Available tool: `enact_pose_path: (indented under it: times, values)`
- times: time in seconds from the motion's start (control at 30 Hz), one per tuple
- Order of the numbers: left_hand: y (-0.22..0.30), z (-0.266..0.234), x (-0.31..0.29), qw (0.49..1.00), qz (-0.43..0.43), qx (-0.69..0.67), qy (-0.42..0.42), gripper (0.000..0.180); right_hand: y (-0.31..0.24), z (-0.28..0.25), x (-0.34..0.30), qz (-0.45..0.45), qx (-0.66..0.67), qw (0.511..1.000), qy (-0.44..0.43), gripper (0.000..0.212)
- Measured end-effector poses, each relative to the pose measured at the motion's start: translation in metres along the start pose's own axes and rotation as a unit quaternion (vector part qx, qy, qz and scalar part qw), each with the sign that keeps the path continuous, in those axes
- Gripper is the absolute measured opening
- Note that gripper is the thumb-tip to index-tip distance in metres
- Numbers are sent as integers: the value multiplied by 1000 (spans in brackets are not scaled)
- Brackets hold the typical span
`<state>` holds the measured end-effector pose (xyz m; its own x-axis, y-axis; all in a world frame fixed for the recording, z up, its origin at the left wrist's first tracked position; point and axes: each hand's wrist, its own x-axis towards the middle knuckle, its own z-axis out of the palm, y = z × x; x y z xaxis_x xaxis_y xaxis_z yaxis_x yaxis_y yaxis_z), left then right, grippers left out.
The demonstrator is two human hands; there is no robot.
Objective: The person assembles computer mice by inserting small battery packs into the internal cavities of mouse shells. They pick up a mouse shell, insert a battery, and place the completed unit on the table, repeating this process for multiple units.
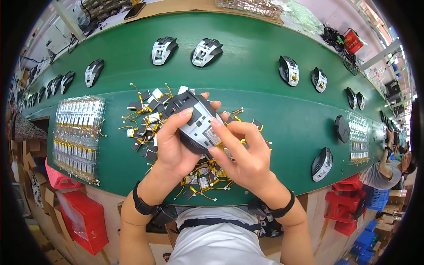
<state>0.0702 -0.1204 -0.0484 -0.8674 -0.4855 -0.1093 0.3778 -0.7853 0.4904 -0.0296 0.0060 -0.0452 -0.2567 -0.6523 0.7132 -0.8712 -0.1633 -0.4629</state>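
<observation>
Here, over the table (291, 128), in from its near edge, my left fingers (184, 113) clasp the mouse (194, 129), slanting lengthwise far-left to near-right, its battery (213, 136) between my nearer right fingers (217, 123), whether pinched I cannot tell.

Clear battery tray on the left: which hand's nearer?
Left. The left hand is right of the clear battery tray, apart from it, holding a mouse; the right hand is farther right, touching the mouse.
</observation>
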Motion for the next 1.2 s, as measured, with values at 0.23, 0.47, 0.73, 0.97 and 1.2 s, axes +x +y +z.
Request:
enact_pose_path:
  times: [0.23, 0.47, 0.73, 0.97, 1.2]
  values:
    - [3, 1, 0, 1000, 3, 3, 10, 51, 5, -12, 4, -110, -40, 992, -41, 44]
    - [6, -3, 0, 999, -40, 15, 31, 49, 11, -25, 10, -202, -66, 973, -87, 37]
    - [5, -1, -2, 996, -77, 50, 1, 48, 12, -33, 17, -199, -35, 971, -130, 26]
    - [7, 6, -10, 988, -18, 154, -3, 49, -1, -25, 18, 75, 110, 981, -139, 20]
    - [16, 18, -34, 996, -39, 86, -7, 50, -22, -45, 10, -201, -37, 973, -112, 22]
